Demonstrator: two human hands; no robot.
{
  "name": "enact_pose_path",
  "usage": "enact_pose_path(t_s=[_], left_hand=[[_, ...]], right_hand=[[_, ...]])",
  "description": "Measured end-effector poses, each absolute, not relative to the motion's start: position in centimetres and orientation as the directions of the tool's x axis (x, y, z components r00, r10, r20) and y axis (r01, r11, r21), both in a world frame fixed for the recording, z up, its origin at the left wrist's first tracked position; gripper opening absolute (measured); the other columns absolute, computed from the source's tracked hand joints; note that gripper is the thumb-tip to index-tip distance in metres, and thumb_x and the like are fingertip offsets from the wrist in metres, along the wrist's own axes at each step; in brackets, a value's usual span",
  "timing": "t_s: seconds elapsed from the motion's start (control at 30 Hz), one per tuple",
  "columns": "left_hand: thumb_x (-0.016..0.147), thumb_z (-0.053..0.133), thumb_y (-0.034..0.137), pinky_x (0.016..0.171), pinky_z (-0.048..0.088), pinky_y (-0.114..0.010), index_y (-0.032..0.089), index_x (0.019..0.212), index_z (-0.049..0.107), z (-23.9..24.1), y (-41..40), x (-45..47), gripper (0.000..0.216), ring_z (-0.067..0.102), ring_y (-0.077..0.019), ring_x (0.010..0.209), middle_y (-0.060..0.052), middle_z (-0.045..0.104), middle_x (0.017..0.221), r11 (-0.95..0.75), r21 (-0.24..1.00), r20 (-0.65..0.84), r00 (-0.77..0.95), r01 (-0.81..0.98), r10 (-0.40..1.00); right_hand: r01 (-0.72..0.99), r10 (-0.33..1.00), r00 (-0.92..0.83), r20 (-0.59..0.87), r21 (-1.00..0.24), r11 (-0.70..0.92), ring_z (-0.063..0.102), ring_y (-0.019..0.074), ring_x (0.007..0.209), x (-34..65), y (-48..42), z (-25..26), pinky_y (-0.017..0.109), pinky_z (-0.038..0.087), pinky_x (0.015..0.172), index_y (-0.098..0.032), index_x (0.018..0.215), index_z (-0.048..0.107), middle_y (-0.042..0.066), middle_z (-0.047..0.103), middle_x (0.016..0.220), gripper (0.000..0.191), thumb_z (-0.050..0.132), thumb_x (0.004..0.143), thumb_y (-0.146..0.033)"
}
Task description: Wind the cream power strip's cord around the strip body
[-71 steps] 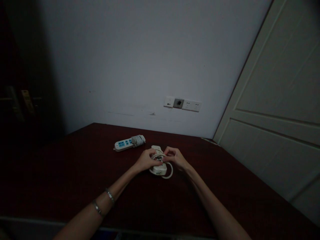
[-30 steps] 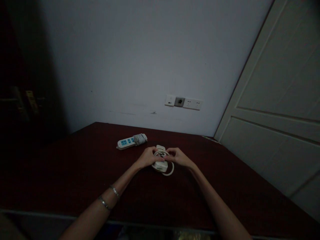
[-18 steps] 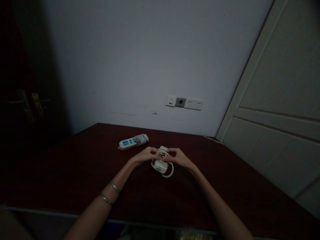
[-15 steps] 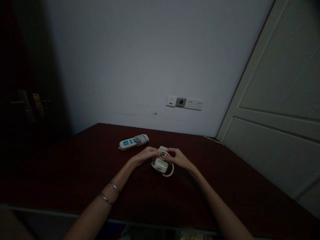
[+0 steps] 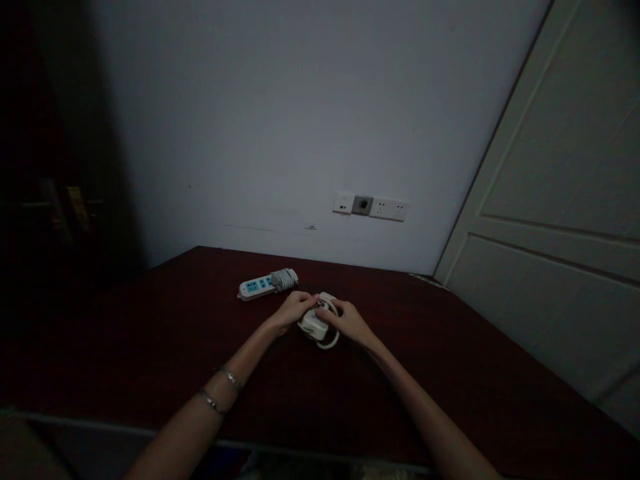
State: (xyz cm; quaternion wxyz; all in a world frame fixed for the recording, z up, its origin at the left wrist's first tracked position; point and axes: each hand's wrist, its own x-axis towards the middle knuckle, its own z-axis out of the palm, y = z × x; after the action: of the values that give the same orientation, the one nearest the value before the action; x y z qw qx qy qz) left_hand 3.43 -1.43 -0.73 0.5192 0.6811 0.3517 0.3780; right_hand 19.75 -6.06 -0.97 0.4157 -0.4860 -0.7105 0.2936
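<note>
Between my hands, a white power strip (image 5: 313,325) rests on the dark red table, its white cord (image 5: 329,345) looped around it and hanging out in a curve on the near side. My left hand (image 5: 295,308) closes on its left side, thumb near the top. From the right, my right hand (image 5: 347,320) grips the cord and body, with its thumb laid across the upper face. Fingers hide much of the strip's middle. Just beyond my left hand lies a second power strip (image 5: 257,287) with blue sockets and a grey cord (image 5: 284,279) wound around one end.
The dark red table (image 5: 200,300) meets a pale wall (image 5: 260,120) carrying a row of wall sockets (image 5: 389,209). A white panelled door (image 5: 550,280) leans in on the right. A dark door with a handle (image 5: 79,207) stands at far left.
The white power strip has shifted slightly left and turned a little. My right hand has moved left with it, its thumb now further across the strip.
</note>
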Motion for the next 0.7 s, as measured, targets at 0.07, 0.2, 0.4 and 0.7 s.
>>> enact_pose_path(t_s=[0.07, 0.2, 0.4, 0.7], left_hand=[[0.065, 0.055, 0.065, 0.047, 0.027, -0.022, 0.012, 0.06, 0.053, -0.7, -1.5, 3.6, 0.053, 0.039, -0.0081, 0.048, 0.003, 0.045, 0.053, -0.245, 0.964, 0.18, 0.436, 0.098, 0.882], [0.071, 0.052, 0.056, 0.054, 0.036, -0.023, 0.011, 0.067, 0.058, -1.0, -1.2, 3.9, 0.045, 0.048, -0.013, 0.059, -0.001, 0.054, 0.062, -0.362, 0.908, 0.283, 0.327, 0.212, 0.902], [0.076, 0.048, 0.05, 0.066, 0.04, -0.026, 0.011, 0.074, 0.06, -1.6, -1.0, 4.0, 0.04, 0.054, -0.0169, 0.073, -0.005, 0.059, 0.076, -0.459, 0.811, 0.394, 0.242, 0.364, 0.887], [0.07, 0.055, 0.045, 0.056, 0.038, -0.024, 0.011, 0.075, 0.061, -0.6, -1.3, 3.5, 0.035, 0.051, -0.0137, 0.062, -0.002, 0.057, 0.068, -0.43, 0.867, 0.291, 0.445, 0.251, 0.847]], right_hand=[[0.457, 0.941, -0.141, 0.307, -0.823, 0.337, 0.056, 0.0156, 0.068, 19.6, -6.2, -0.7, 0.024, 0.042, 0.062, -0.014, 0.089, 0.067, 0.003, 0.065, 0.078, 0.04, 0.058, 0.074, -0.05], [0.5, 0.953, -0.066, 0.296, -0.817, 0.289, 0.052, 0.0138, 0.06, 19.5, -6.2, -0.7, 0.023, 0.037, 0.054, -0.013, 0.076, 0.065, 0.002, 0.061, 0.067, 0.042, 0.06, 0.07, -0.054], [0.369, 0.97, -0.061, 0.237, -0.897, 0.243, 0.054, 0.0148, 0.064, 19.3, -6.0, -1.1, 0.025, 0.04, 0.057, -0.013, 0.08, 0.061, 0.003, 0.062, 0.073, 0.037, 0.063, 0.068, -0.047], [0.341, 0.968, -0.012, 0.252, -0.909, 0.241, 0.053, 0.0151, 0.061, 20.0, -6.0, -0.3, 0.026, 0.041, 0.055, -0.014, 0.072, 0.059, 0.003, 0.062, 0.068, 0.025, 0.068, 0.058, -0.034]])
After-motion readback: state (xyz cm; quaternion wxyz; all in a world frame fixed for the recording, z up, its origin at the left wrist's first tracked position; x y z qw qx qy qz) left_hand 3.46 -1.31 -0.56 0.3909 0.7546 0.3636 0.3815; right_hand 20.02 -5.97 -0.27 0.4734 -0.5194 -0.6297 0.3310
